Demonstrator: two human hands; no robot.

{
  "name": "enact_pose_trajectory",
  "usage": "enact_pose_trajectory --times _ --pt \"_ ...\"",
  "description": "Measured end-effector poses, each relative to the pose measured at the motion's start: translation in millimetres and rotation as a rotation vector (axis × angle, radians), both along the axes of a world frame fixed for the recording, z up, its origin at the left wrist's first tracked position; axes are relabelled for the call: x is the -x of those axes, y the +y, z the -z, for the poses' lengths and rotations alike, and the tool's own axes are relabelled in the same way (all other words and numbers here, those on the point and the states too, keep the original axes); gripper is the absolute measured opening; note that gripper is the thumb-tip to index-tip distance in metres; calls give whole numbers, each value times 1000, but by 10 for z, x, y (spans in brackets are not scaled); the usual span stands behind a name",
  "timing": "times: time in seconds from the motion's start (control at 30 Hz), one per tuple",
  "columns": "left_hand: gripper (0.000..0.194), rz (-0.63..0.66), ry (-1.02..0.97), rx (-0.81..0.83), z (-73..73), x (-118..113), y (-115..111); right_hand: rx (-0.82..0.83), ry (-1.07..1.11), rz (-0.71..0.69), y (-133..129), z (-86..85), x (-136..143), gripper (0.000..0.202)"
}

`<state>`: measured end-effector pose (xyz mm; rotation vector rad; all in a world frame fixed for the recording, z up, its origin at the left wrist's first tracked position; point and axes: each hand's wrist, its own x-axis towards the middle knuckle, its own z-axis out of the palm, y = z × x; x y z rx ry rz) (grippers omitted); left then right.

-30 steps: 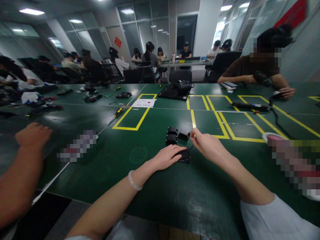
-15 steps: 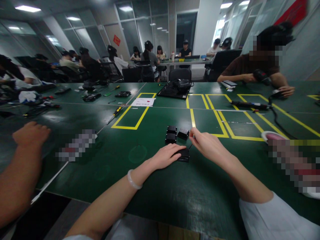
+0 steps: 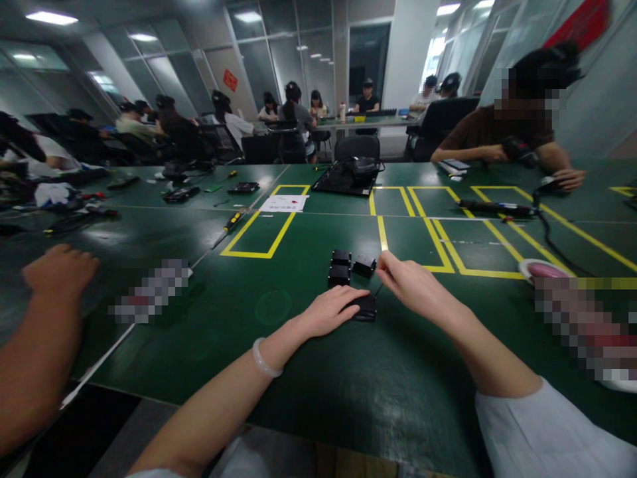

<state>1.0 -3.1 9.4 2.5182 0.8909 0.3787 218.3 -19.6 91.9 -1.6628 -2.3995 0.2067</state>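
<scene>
Head view, the only one: next to no change vs. half a sec ago, bar slight drift of the framing; same pose at both wrists, so prob. steady, fine work at one spot, w/ no visible progress yet. Under L hand (image 3: pixel 326 311), on green table (image 3: pixel 423 398): black block (image 3: pixel 366 309), w/ fingers along its far part, thumb lower down; pressing or truly gripping, no telling. In R hand (image 3: pixel 411 284): thin dark rod (image 3: pixel 379 290), pinched betw. fingertips, slanting down to block's far right corner. Just beyond: two black blocks (image 3: pixel 340 267) in line, plus lone black block (image 3: pixel 365 265) to their right. Hidden: much of block under L fingers, rod's upper end inside R fingers; too small to judge if touching at tip. Pixelated: long item (image 3: pixel 154 291) at left. Cut off by left edge: co-worker's arm, w/ curled hand (image 3: pixel 62 269), contents unclear.
</scene>
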Motion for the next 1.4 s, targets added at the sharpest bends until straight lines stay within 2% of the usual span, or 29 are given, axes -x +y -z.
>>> enact_pose_trajectory --times 0.13,0.37,0.63,0.77,0.87,1.1,1.23,1.4 --pt "41 -1 -1 -3 7 3 0 49 64 -37 14 -45 -57 14" --pt "41 -3 -8 -4 10 9 -3 19 13 56 15 -63 -20 19" --pt "41 -5 -10 0 27 19 2 46 72 -55 12 -47 -103 11" --pt "41 -8 -9 -4 30 17 5 25 -17 9 -11 -76 -49 10" --pt "41 -6 -6 -3 28 13 5 -1 -70 58 -10 -72 0 18" --pt "41 -1 -11 -4 26 15 6 20 4 6 -1 -52 -28 13" --pt "41 -3 -14 -6 12 15 1 10 -7 26 -17 -72 -2 13" --pt "41 0 -7 -12 19 19 7 -30 -65 64 -11 -41 46 23"
